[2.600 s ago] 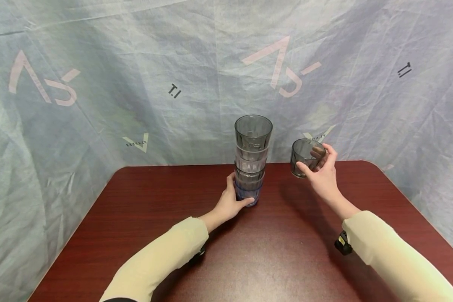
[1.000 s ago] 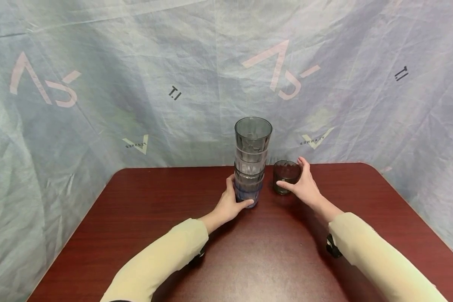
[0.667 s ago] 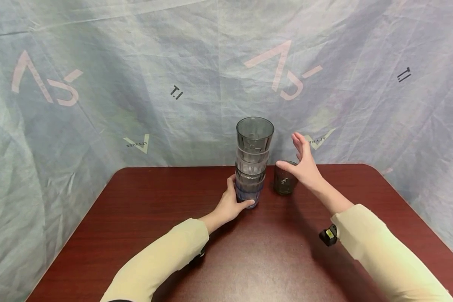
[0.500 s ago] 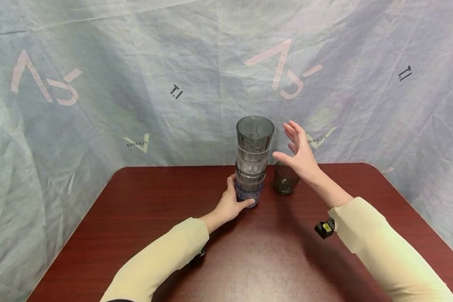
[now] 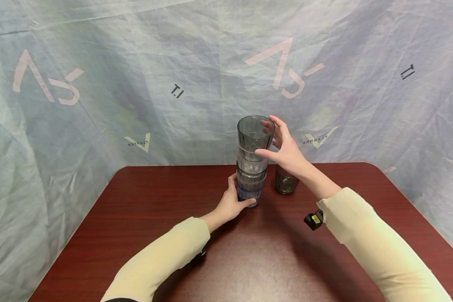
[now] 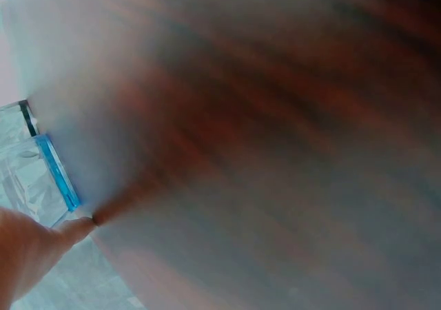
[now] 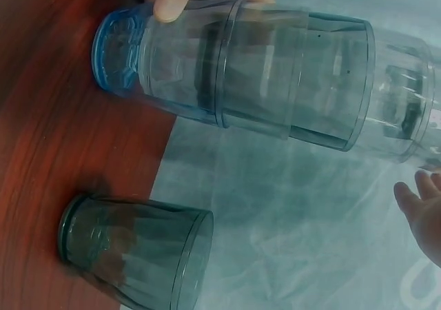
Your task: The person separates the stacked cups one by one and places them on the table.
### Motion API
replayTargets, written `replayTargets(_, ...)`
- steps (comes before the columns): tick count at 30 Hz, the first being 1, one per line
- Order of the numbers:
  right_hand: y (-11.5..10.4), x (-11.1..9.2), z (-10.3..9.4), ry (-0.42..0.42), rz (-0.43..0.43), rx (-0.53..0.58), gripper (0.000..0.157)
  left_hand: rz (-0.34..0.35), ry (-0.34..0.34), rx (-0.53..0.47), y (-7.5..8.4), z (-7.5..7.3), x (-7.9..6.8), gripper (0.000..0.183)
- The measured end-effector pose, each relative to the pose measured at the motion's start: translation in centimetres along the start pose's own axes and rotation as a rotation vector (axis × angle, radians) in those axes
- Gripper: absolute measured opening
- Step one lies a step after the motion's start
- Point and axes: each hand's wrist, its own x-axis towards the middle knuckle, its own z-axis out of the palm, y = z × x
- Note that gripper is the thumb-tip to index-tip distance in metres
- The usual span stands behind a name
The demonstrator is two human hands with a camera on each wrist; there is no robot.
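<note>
A tall stack of nested clear tumblers (image 5: 251, 167) stands upright on the table, grey at the top and blue at the base. My left hand (image 5: 228, 203) holds the bottom blue tumbler (image 6: 31, 179), its thumb across the front. Up at the grey top tumbler (image 5: 253, 133), my right hand (image 5: 288, 153) has its thumb before the glass and its fingers behind the right side. In the right wrist view these fingers (image 7: 406, 198) seem just apart from the stack. A single dark grey tumbler (image 7: 131, 244) stands right of the stack, partly hidden by my right hand.
The dark red wooden table (image 5: 166, 197) ends at a back edge shortly beyond the tumblers. A grey cloth (image 5: 196, 54) with printed marks hangs behind it. A small black device (image 5: 314, 220) sits under the right sleeve.
My right hand set the dark grey tumbler down right of the stack, let go, then rose and moved left to the stack's top. The left hand stayed on the base.
</note>
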Motion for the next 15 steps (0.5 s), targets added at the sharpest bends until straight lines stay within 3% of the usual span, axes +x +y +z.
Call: replayTargets(15, -0.18, 0.63, 0.93, 0.023, -0.068, -0.001, 0.087, 0.007, 0.006, 0.009, -0.13, 0.03, 0.05, 0.09)
